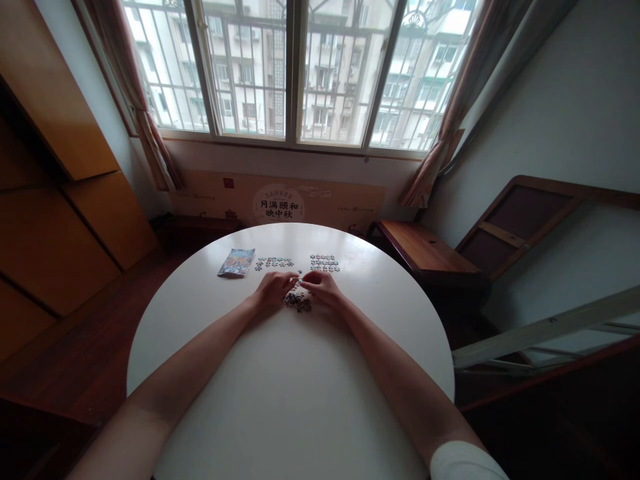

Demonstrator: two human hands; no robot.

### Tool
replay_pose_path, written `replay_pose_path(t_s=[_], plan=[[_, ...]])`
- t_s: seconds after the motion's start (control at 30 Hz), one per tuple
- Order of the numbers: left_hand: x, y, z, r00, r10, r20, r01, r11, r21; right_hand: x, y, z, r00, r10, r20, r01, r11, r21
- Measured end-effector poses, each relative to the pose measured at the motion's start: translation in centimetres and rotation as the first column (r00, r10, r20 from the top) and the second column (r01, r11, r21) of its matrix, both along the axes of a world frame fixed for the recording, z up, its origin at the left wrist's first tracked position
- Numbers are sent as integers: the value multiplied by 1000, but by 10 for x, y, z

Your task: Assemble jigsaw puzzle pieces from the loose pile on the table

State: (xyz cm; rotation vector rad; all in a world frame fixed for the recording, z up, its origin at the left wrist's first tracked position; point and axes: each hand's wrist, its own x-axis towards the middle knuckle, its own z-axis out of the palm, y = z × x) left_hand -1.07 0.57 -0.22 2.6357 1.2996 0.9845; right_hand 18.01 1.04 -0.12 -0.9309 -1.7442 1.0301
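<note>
My left hand (274,288) and my right hand (323,285) meet over the far half of the white round table (300,387). Both have their fingers pinched together at a small light-blue puzzle piece (300,281); its outline is partly covered by the fingertips. Just below the hands lies a heap of dark, mixed puzzle pieces (297,303). Beyond the left hand, loose pieces (276,262) are laid out in short rows, and a second set of rows (325,263) lies past the right hand. A colourful picture sheet (237,263) rests at the left.
A large printed cardboard box (320,200) stands behind the table, under the barred window (325,73). On the right are a wooden bench (427,245) and a framed panel (520,213). Orange-brown cabinets (100,227) line the left side.
</note>
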Motion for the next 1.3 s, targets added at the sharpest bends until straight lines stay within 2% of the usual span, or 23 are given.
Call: replay_pose_path(t_s=[0.63, 1.3], plan=[[1, -1, 2, 1000, 11, 19, -11, 1000, -14, 0, 5, -6, 1000, 21, -15, -21, 1000, 12], [2, -2, 2, 999, 4, 33, -3, 1000, -31, 0, 4, -4, 1000, -4, -16, 4, 1000, 13]])
